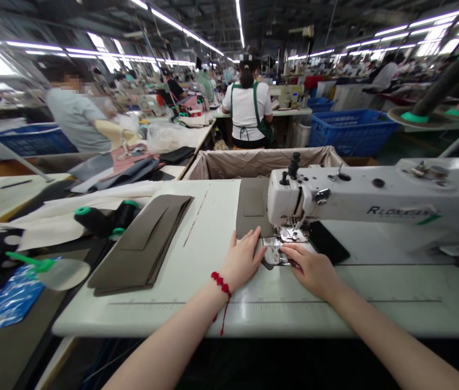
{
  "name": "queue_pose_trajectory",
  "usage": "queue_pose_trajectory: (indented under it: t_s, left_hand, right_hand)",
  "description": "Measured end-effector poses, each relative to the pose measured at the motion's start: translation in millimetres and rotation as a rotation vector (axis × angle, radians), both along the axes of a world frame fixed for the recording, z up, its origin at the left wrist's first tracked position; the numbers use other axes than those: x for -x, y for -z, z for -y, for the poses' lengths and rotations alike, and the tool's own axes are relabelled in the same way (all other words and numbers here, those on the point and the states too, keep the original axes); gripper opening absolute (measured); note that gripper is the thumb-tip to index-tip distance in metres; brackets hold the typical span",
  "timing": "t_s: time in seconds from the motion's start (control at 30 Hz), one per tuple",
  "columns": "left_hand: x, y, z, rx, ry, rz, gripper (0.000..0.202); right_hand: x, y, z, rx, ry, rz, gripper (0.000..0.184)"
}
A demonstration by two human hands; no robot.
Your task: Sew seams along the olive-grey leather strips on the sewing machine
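Note:
My left hand (244,259) lies with its fingers spread on the table, its fingertips at the near edge of a grey-brown fabric panel (249,208). That panel, with a smaller rectangular patch on it, runs back beside the head of a white sewing machine (359,189). My right hand (312,268) is at the metal needle plate (272,242), in front of the presser foot (294,234). Its index finger reaches over the plate and the other fingers are bent together; anything between them is hidden. A black flat object (329,242) lies right of the needle.
A stack of grey-brown panels (142,244) sits at the left of the table (196,303). Black thread cones (95,219) lie beyond it. Behind the table stands a cloth-lined bin (221,162). Co-workers (249,108) sit ahead, near a blue crate (353,130).

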State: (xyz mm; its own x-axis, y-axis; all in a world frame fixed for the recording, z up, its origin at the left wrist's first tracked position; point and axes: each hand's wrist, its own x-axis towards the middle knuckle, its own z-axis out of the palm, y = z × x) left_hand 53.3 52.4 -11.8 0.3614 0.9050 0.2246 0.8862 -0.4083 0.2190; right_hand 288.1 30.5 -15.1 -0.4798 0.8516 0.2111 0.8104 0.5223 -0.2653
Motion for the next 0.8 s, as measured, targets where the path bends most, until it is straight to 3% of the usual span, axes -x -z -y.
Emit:
queue_pose_trajectory:
  t_s: [0.17, 0.27, 0.33, 0.47, 0.6, 0.7, 0.8]
  left_hand:
    - [19, -17.6, -9, -0.042, -0.245, -0.013, 0.055]
    - [33, -9.0, -4, -0.043, -0.288, -0.049, 0.065]
    - [41, 1.7, 10, -0.022, -0.266, -0.078, 0.069]
    - [54, 9.0, 66, 0.012, -0.104, -0.133, 0.068]
    - [67, -10.6, 109, 0.093, 0.265, -0.197, 0.064]
    - [67, -23.1, 107, 0.134, 0.425, -0.211, 0.066]
    - [55, -26.1, 87, 0.160, 0.548, -0.196, 0.069]
  right_hand:
    - [1, -5.0, 6, 0.013, 0.014, -0.007, 0.048]
    - [3, -7.3, 6, 0.008, 0.016, -0.008, 0.047]
    - [3, -10.2, 5, 0.009, 0.012, -0.011, 0.047]
    - [-8, -21.7, 18, 0.028, 0.014, -0.037, 0.039]
    - [-34, -29.4, 60, 0.061, 0.129, -0.224, 0.032]
    - [-47, -23.9, 98, 0.138, 0.270, -0.417, 0.031]
    - [-48, -11.6, 130, 0.229, 0.352, -0.438, 0.030]
